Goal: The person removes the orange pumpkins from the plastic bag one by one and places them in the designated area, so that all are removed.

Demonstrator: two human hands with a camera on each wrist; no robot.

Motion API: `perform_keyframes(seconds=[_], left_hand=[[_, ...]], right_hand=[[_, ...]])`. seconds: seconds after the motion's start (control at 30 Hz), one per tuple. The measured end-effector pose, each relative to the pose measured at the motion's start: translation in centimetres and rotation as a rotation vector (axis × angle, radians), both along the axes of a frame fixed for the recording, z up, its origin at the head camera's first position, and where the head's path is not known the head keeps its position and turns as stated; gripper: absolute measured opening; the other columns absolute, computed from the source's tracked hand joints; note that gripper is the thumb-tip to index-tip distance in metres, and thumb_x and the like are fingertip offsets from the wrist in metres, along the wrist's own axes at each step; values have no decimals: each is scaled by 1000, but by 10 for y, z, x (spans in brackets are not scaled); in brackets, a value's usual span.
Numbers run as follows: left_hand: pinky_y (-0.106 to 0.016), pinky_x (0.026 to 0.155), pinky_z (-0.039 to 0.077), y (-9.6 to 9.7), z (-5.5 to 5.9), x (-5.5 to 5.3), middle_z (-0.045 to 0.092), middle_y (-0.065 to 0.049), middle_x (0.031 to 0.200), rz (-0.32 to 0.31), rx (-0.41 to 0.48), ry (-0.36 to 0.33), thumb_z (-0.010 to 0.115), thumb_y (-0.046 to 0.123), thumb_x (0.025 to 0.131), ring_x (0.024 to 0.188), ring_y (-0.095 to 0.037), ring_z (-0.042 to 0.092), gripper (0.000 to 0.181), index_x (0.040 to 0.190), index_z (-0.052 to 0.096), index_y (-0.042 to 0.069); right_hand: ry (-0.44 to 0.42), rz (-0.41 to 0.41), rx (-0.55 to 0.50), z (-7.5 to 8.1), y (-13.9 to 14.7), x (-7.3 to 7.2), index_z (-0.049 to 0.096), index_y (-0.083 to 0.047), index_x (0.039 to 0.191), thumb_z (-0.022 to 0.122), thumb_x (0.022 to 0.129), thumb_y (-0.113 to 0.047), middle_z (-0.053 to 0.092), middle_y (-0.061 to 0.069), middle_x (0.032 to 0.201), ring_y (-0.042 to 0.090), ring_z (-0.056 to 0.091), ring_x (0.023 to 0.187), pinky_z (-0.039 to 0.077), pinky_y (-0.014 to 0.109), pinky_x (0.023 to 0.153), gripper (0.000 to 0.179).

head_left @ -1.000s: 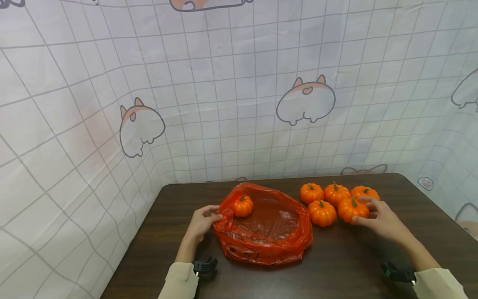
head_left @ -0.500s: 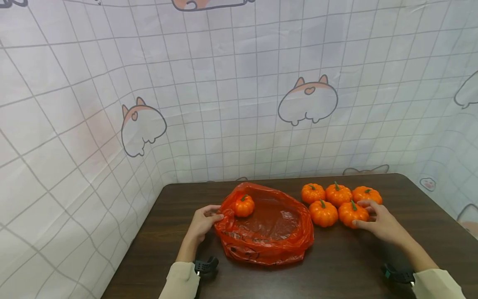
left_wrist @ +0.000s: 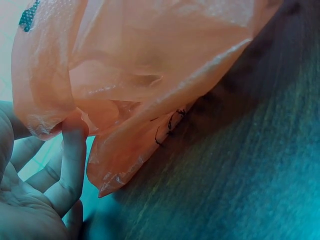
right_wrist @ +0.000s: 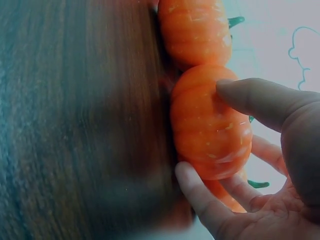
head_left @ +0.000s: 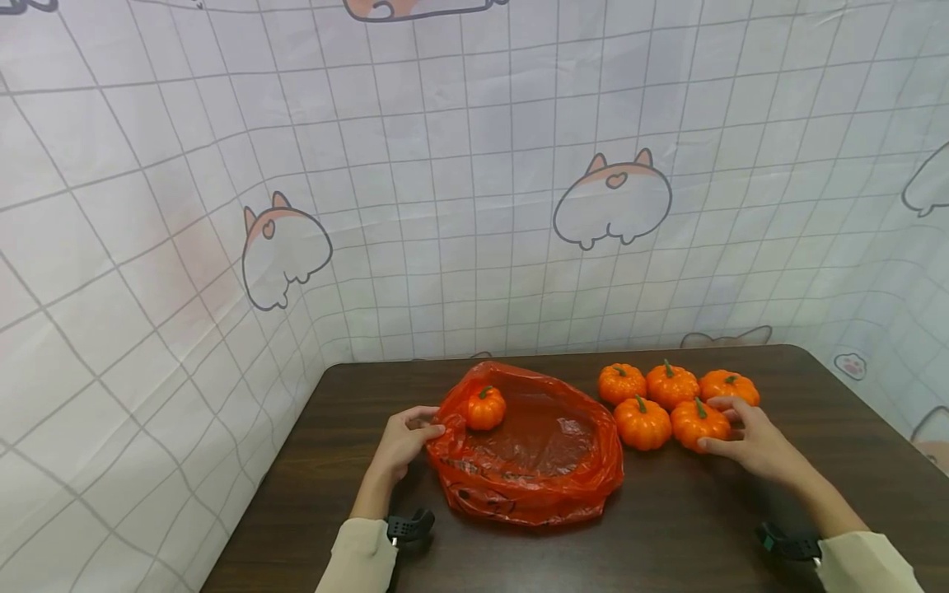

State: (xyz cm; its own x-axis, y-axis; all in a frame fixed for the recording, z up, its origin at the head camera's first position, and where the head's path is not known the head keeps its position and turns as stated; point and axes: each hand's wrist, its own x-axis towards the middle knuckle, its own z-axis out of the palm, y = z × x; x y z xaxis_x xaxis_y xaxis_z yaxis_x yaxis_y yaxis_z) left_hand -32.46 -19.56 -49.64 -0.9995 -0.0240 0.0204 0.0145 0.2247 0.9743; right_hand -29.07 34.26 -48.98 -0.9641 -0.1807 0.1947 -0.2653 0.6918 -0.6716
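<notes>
A red plastic bag [head_left: 526, 502] lies with its mouth spread wide on the dark table. One small orange pumpkin [head_left: 485, 408] sits inside it at the left. My left hand [head_left: 401, 442] pinches the bag's left rim; the left wrist view shows the thumb and fingers on the thin film [left_wrist: 135, 65]. Over on the right, my right hand [head_left: 756, 441] grips the front right pumpkin [head_left: 697, 426] of a cluster. In the right wrist view the thumb lies on one side of this pumpkin [right_wrist: 210, 125], with fingers round the other. It appears to rest on the table.
Several other pumpkins stand close together: one at front left [head_left: 642, 423] and a back row with a left [head_left: 621, 384], a middle [head_left: 670, 385] and a right one [head_left: 730, 385]. A white grid-patterned cloth [head_left: 460, 206] hangs behind the brown wooden table [head_left: 563, 568].
My right hand has closed in slightly on the front right pumpkin, which has shifted a little. The left hand still holds the bag rim, and the bag looks unchanged.
</notes>
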Motion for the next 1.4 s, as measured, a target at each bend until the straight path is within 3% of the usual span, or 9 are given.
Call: perform_keyframes(seconds=[0.4, 0.67, 0.93, 1.07, 1.17, 1.27, 1.4], left_hand=[[-30, 66, 52, 1, 0, 1, 67, -8, 88, 4, -12, -11, 73, 7, 91, 76, -18, 62, 30, 121, 73, 6], [-30, 65, 52, 1, -1, 1, 67, -7, 86, 2, -5, -7, 73, 7, 91, 75, -17, 62, 30, 121, 73, 6], [-30, 64, 53, 2, -1, 2, 67, -6, 84, 3, -1, -8, 73, 6, 91, 73, -17, 63, 30, 120, 73, 6], [-30, 65, 53, 2, 0, 2, 67, -6, 85, 0, -2, -10, 73, 7, 91, 73, -17, 63, 30, 120, 73, 6], [-30, 65, 54, 2, 1, 2, 67, -7, 85, -3, 1, -9, 72, 7, 91, 74, -17, 63, 29, 120, 73, 6], [-30, 65, 54, 1, 1, 2, 67, -7, 86, -3, 3, -7, 72, 6, 91, 74, -17, 64, 29, 120, 73, 6], [-30, 65, 54, 1, 2, 2, 67, -7, 85, 1, 2, -8, 72, 6, 91, 74, -17, 64, 28, 119, 73, 6]], right_hand=[[-23, -15, 36, 3, 0, -1, 40, 10, 140, 78, 91, -27, 39, 39, 139, 61, 50, 119, 46, 71, 94, 73], [-36, -40, 72, 1, 0, -1, 39, 8, 141, 77, 91, -35, 38, 40, 138, 56, 47, 119, 46, 70, 92, 76], [-33, -40, 103, 5, -1, 0, 39, 9, 140, 77, 92, -33, 37, 41, 132, 54, 48, 114, 50, 66, 89, 74], [-41, -29, 105, 15, -2, 4, 39, 11, 142, 75, 93, -33, 34, 40, 130, 52, 45, 114, 50, 63, 88, 75], [-29, -44, 133, 27, -6, 7, 38, 12, 144, 73, 94, -36, 33, 43, 132, 55, 40, 115, 46, 68, 89, 77], [17, -73, 148, 40, -16, 10, 41, 10, 143, 72, 95, -36, 33, 43, 134, 57, 39, 116, 43, 71, 87, 74], [97, -69, 91, 57, -37, 15, 46, 6, 141, 70, 98, -32, 37, 39, 135, 58, 48, 117, 49, 68, 87, 63]])
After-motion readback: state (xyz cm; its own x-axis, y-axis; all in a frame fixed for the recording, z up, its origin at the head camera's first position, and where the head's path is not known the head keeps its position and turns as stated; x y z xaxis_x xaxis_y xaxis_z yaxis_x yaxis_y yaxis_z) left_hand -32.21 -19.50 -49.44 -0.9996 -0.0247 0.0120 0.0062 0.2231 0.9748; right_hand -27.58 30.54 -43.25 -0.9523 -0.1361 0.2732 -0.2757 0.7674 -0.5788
